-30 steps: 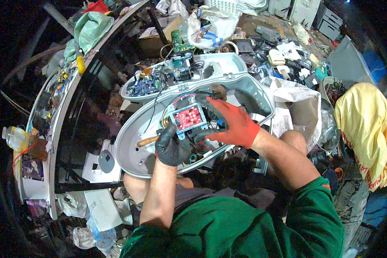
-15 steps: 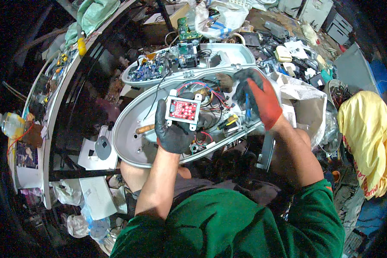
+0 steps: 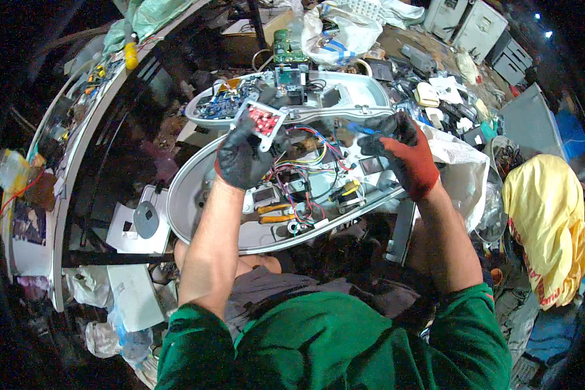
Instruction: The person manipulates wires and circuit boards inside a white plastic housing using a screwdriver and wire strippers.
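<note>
My left hand (image 3: 244,156), in a black glove, is closed on a white-framed module with a red circuit board (image 3: 264,121). It holds the module tilted above the left part of an open grey shell (image 3: 195,227). My right hand (image 3: 409,156), in a black and red glove, is closed on a slim blue thing (image 3: 364,129) over the shell's right end; its kind is not clear. Below my hands, coloured wires (image 3: 312,156) run through the shell. Pliers with orange handles (image 3: 276,213) lie near its front wall, and a yellow and black tool (image 3: 348,190) lies farther right.
Behind the shell lies a second grey half (image 3: 361,84) with circuit boards and cables. A white sack (image 3: 461,169) and a yellow sack (image 3: 539,214) stand to the right. Piled electronic scrap (image 3: 442,97) spreads at the back right. A curved pale edge (image 3: 78,143) rises on the left.
My left hand has moved up and left with the module, now tilted. My right hand has shifted slightly right, its fingers and the blue thing higher. The orange-handled pliers show more fully.
</note>
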`<state>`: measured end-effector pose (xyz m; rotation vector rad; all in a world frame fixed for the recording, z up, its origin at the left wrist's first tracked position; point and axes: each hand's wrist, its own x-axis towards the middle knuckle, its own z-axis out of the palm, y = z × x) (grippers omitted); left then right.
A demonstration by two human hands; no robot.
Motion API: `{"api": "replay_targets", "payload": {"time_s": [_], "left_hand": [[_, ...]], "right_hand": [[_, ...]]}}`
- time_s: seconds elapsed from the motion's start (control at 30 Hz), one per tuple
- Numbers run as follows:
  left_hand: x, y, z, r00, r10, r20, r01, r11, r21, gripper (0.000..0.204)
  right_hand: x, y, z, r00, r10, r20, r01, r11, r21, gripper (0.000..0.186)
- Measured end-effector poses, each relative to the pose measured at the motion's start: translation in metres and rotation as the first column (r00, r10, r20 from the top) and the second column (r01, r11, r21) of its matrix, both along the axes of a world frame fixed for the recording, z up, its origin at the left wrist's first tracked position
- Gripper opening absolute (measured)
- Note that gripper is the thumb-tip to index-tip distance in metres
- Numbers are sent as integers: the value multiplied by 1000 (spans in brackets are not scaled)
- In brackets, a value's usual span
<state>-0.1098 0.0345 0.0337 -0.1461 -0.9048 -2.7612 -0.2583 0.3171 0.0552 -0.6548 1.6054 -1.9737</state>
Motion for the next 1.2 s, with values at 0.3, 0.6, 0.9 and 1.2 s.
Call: {"api": "replay_targets", "payload": {"time_s": [0.3,0.6,0.9,1.2], "left_hand": [[4,-1,-36,958,284,44,-204,782,-589,32],[2,-2,-41,953,284,104,-137,712,-689,22],[3,-6,-46,886,225,-405,-445,167,-880,25],[6,1,-44,953,242,-180,-281,491,-825,25]], "right_hand": [[37,-11,5,955,-70,-288,78,997,16,35],[55,-31,7,723,89,-685,0,992,128,40],[55,-25,8,679,29,-734,37,997,74,43],[52,-26,4,632,52,-773,55,992,111,42]]}}
